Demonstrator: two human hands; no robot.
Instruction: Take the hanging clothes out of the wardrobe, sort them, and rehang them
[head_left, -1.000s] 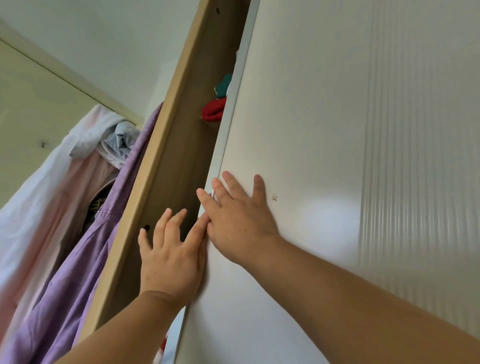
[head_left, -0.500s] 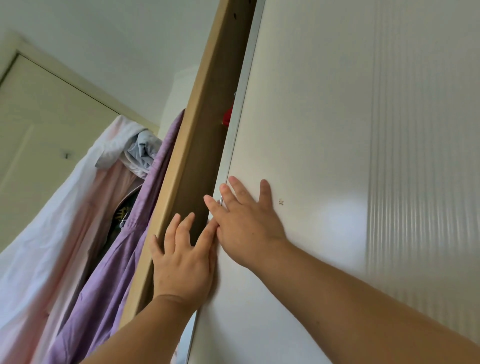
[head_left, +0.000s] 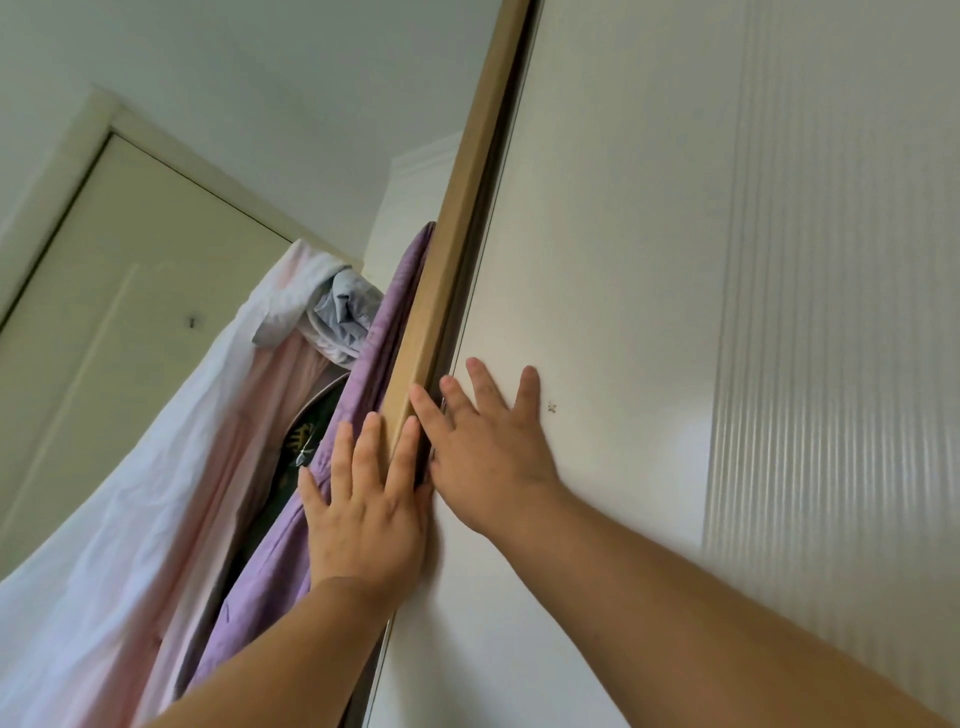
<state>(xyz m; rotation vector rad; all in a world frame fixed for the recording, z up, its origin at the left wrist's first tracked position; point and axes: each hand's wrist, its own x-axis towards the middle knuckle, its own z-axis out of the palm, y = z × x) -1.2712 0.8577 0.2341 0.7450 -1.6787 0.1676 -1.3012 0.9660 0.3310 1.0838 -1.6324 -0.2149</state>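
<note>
The white sliding wardrobe door (head_left: 623, 260) fills the right half of the head view, its left edge almost against the wooden side panel (head_left: 457, 218). My right hand (head_left: 488, 447) lies flat on the door near that edge, fingers straight. Beside it my left hand (head_left: 363, 504) presses flat over the panel's edge and the narrow gap. Left of the panel hang a purple garment (head_left: 270, 561), a pale pink and white garment (head_left: 156, 493), a grey cloth (head_left: 343, 312) and a dark patterned piece (head_left: 301, 441). The wardrobe's inside is hidden.
A cream room door (head_left: 104, 312) with its frame stands at the far left behind the hanging clothes. White wall and ceiling (head_left: 260, 78) are above. The right part of the wardrobe door has a ribbed surface (head_left: 831, 364).
The door has slid left with both hands on it. The gap showing the wardrobe's inside and the red and teal items has narrowed to a slit.
</note>
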